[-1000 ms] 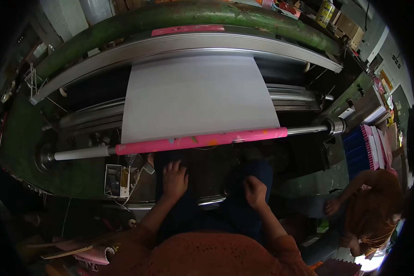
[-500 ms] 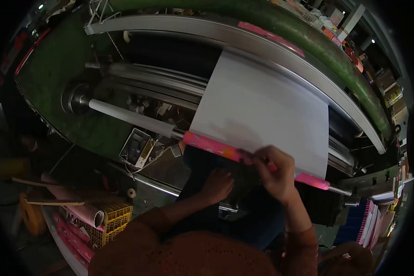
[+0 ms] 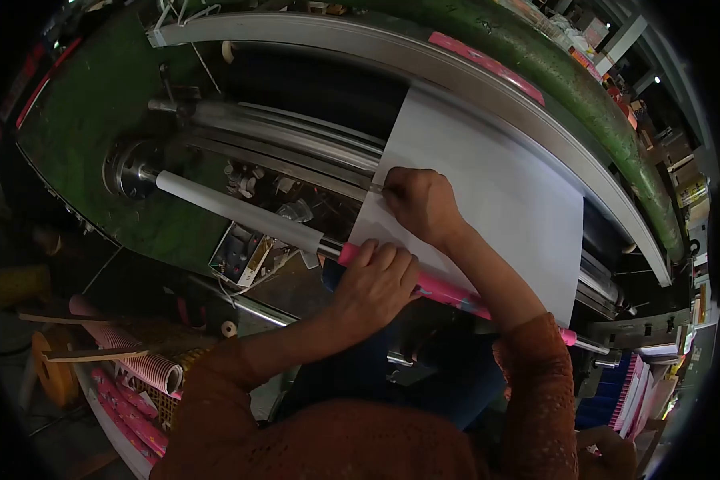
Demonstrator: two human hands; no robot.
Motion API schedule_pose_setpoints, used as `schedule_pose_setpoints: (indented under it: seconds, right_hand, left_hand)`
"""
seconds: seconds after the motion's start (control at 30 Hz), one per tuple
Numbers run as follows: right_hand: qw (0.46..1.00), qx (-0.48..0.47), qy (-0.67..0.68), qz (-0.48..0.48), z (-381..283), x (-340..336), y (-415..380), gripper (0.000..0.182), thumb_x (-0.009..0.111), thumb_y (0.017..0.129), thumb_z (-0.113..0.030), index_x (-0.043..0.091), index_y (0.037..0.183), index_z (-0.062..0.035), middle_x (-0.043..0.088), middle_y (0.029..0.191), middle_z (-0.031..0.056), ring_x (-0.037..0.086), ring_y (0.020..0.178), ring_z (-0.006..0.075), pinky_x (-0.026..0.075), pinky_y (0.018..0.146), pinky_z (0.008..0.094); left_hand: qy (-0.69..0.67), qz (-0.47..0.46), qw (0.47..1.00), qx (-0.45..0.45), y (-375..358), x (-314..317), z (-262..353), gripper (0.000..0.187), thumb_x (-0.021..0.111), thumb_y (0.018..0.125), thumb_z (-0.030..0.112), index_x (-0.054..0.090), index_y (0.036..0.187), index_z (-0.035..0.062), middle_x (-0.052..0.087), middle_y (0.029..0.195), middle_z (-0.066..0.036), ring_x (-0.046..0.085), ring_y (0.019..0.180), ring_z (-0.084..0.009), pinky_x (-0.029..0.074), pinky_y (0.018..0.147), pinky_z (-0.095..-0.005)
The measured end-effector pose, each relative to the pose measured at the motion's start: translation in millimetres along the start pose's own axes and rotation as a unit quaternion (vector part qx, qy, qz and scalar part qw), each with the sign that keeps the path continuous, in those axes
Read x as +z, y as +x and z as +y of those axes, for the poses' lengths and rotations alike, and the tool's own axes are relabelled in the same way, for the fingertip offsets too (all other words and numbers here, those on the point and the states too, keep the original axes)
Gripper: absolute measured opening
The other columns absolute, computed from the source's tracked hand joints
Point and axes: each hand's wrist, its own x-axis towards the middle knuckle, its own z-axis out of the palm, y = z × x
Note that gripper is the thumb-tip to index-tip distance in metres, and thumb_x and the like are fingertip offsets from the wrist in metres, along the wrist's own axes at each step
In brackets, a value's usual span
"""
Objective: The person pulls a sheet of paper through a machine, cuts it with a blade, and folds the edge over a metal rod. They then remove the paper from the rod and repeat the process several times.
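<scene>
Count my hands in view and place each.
2: your left hand is on the pink roll; your right hand is near the left edge of the white sheet. Neither is fully hidden.

Wrapped around a metal shaft [image 3: 330, 248] as a slim pink patterned roll [image 3: 454, 295], slanting down rightward, and spread smooth beyond as a broad white sheet [image 3: 500, 180].
</scene>
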Motion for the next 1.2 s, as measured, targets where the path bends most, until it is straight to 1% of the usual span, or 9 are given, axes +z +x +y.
schedule_pose_setpoints:
  seconds: [0.3, 0.4, 0.6, 0.7, 0.77, 0.83, 0.9, 1.07, 1.2]
  right_hand:
    - [0.98, -0.13, -0.143, -0.044, 9, -3, 6, 0.005, 0.061, 0.071, -0.007, 0.063, 0.072, -0.0036, 0.065, 0.074, 0.0172, 0.064, 0.073, 0.0378, 0.051, 0.066, 0.0448]
    - [0.974, -0.095, -0.177, -0.102, 40, -42, -39, 0.007, 0.06, 0.074, -0.008, 0.064, 0.077, -0.0042, 0.065, 0.076, 0.0156, 0.064, 0.074, 0.0358, 0.051, 0.067, 0.0436]
    - [0.972, -0.018, -0.226, -0.061, 157, -149, -200, 0.013, 0.056, 0.083, -0.015, 0.063, 0.087, -0.0049, 0.063, 0.078, 0.0131, 0.063, 0.073, 0.0342, 0.051, 0.067, 0.0429]
    - [0.917, 0.135, -0.352, -0.129, 211, -217, -279, 0.01, 0.057, 0.083, -0.011, 0.065, 0.084, -0.0046, 0.062, 0.078, 0.0135, 0.063, 0.07, 0.0336, 0.051, 0.063, 0.0423]
    - [0.879, 0.186, -0.417, -0.14, 197, -248, -300, 0.007, 0.06, 0.082, -0.008, 0.065, 0.083, -0.0037, 0.062, 0.077, 0.0134, 0.063, 0.068, 0.0325, 0.051, 0.061, 0.0406]
    - [0.954, 0.14, -0.169, 0.204, 138, -250, -312, 0.005, 0.065, 0.077, -0.001, 0.063, 0.082, -0.0022, 0.062, 0.078, 0.0127, 0.063, 0.071, 0.0309, 0.05, 0.06, 0.0364]
    - [0.947, 0.089, -0.088, 0.297, 118, -223, -327, 0.016, 0.07, 0.071, 0.006, 0.061, 0.082, -0.0007, 0.062, 0.077, 0.0116, 0.062, 0.071, 0.0295, 0.05, 0.062, 0.0338]
    - [0.918, 0.135, 0.068, 0.366, 110, -167, -361, 0.007, 0.067, 0.081, 0.005, 0.063, 0.087, 0.0014, 0.064, 0.081, 0.0081, 0.061, 0.071, 0.0168, 0.048, 0.063, 0.026]
    - [0.884, 0.182, 0.117, 0.414, 117, -150, -407, 0.004, 0.065, 0.086, 0.003, 0.063, 0.089, 0.0024, 0.063, 0.08, 0.0039, 0.058, 0.072, 0.0103, 0.046, 0.064, 0.0235]
  left_hand:
    - [0.012, -0.11, 0.994, 0.004, 5, -2, -3, 0.039, 0.074, 0.065, 0.037, 0.056, 0.086, 0.0098, 0.055, 0.087, -0.006, 0.053, 0.084, -0.0227, 0.04, 0.074, -0.0372]
    - [0.039, -0.114, 0.993, 0.005, 4, -2, -3, 0.043, 0.076, 0.064, 0.036, 0.056, 0.091, 0.008, 0.056, 0.091, -0.007, 0.053, 0.085, -0.0266, 0.041, 0.076, -0.0413]
    - [0.059, -0.1, 0.993, 0.006, -1, 4, -4, 0.05, 0.079, 0.058, 0.023, 0.054, 0.098, 0.0073, 0.055, 0.094, -0.009, 0.055, 0.089, -0.0297, 0.043, 0.078, -0.0442]
    - [0.07, -0.098, 0.992, 0.027, -2, 2, -5, 0.051, 0.079, 0.056, 0.018, 0.054, 0.099, 0.0072, 0.055, 0.094, -0.01, 0.056, 0.09, -0.0308, 0.043, 0.078, -0.0452]
    - [0.074, -0.094, 0.992, 0.046, -2, 0, -10, 0.051, 0.078, 0.056, 0.016, 0.054, 0.099, 0.0069, 0.056, 0.095, -0.01, 0.056, 0.09, -0.0313, 0.043, 0.078, -0.0455]
    - [0.083, -0.118, 0.988, 0.058, -3, 2, -12, 0.051, 0.078, 0.056, 0.017, 0.053, 0.1, 0.0058, 0.055, 0.093, -0.011, 0.056, 0.087, -0.0314, 0.044, 0.076, -0.0441]
    - [0.082, -0.134, 0.985, 0.076, 11, 15, 6, 0.05, 0.078, 0.058, 0.017, 0.052, 0.098, 0.0056, 0.055, 0.093, -0.011, 0.056, 0.087, -0.0313, 0.044, 0.075, -0.0429]
    - [0.034, -0.161, 0.981, 0.102, 76, 68, 142, 0.037, 0.077, 0.069, 0.025, 0.053, 0.092, 0.0086, 0.055, 0.088, -0.01, 0.057, 0.081, -0.0275, 0.046, 0.07, -0.0399]
    - [0.032, -0.1, 0.982, 0.157, 128, 135, 261, 0.012, 0.06, 0.08, 0.02, 0.055, 0.081, 0.0096, 0.055, 0.076, -0.005, 0.058, 0.069, -0.0209, 0.046, 0.061, -0.0344]
